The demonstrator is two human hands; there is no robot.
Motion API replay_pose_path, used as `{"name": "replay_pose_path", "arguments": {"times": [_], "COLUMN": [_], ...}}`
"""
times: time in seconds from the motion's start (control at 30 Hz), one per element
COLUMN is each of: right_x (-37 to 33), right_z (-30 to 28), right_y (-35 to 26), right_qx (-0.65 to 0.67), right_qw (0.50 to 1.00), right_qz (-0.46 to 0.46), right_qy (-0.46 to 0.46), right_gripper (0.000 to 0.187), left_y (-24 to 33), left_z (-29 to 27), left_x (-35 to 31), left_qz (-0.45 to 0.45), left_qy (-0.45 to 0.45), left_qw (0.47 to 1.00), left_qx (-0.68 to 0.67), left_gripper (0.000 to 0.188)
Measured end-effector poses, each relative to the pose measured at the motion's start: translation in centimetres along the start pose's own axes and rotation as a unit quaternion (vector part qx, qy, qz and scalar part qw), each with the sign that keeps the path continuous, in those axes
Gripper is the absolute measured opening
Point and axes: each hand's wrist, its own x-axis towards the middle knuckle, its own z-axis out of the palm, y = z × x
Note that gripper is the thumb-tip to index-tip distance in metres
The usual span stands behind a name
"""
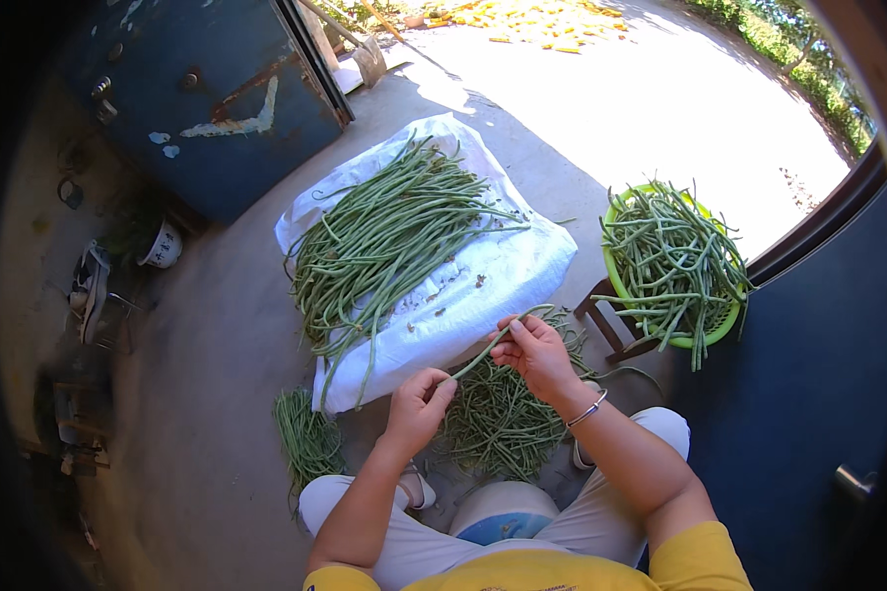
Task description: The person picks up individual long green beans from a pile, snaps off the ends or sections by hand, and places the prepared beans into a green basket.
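A single long green bean (483, 357) is stretched between my hands, above the near edge of a white woven sack. My left hand (417, 406) pinches its lower left end. Thumb and fingers of my right hand (534, 357) grip it near the upper right end, where its tip curves past them. On the white sack (483, 286) lies a big heap of long beans (389, 231), with dry brown bits scattered beside it. Below my hands, between my feet, is a pile of beans (508, 419) on the floor. A smaller bundle (307, 438) lies left of it.
At the right, a bright green basket (613, 281) heaped with long beans stands on a dark wooden stool (621, 330). Blue doors (217, 98) flank the doorway. A potted plant (163, 244) and shoes (94, 291) are at the left. Yellow cobs (532, 20) lie outside.
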Motion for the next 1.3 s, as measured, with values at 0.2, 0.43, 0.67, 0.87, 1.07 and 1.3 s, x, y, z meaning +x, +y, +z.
{"name": "replay_pose_path", "arguments": {"times": [0.2, 0.43, 0.67, 0.87, 1.07, 1.3], "right_x": [0.1, 0.2, -0.1, -0.1, -0.4, -1.3], "right_z": [0.4, -0.1, 0.1, 0.1, 0.7, 1.4], "right_y": [-0.6, -0.2, 1.4, 1.6, 1.8, 1.4], "right_qx": [-0.09, -0.024, -0.041, -0.082, -0.203, -0.233], "right_qw": [0.995, 0.998, 0.992, 0.989, 0.972, 0.944], "right_qz": [-0.024, 0.047, 0.119, 0.123, 0.099, 0.161], "right_qy": [0.044, 0.016, 0.022, 0.003, -0.057, -0.167], "right_gripper": [0.018, 0.018, 0.018, 0.017, 0.018, 0.02], "left_y": [-0.4, -0.2, -0.7, -1.0, -1.2, -1.2], "left_z": [-0.3, -1.4, -1.3, -2.0, -2.1, -1.3], "left_x": [0.4, 0.2, -0.3, -0.2, 0.4, 1.5], "left_qz": [-0.1, -0.047, 0.004, -0.011, -0.028, -0.045], "left_qy": [-0.042, -0.092, -0.126, -0.115, -0.025, 0.023], "left_qw": [0.986, 0.93, 0.957, 0.984, 0.999, 0.99], "left_qx": [-0.13, -0.354, -0.263, -0.132, 0.011, -0.129], "left_gripper": [0.026, 0.047, 0.083, 0.082, 0.046, 0.028]}}
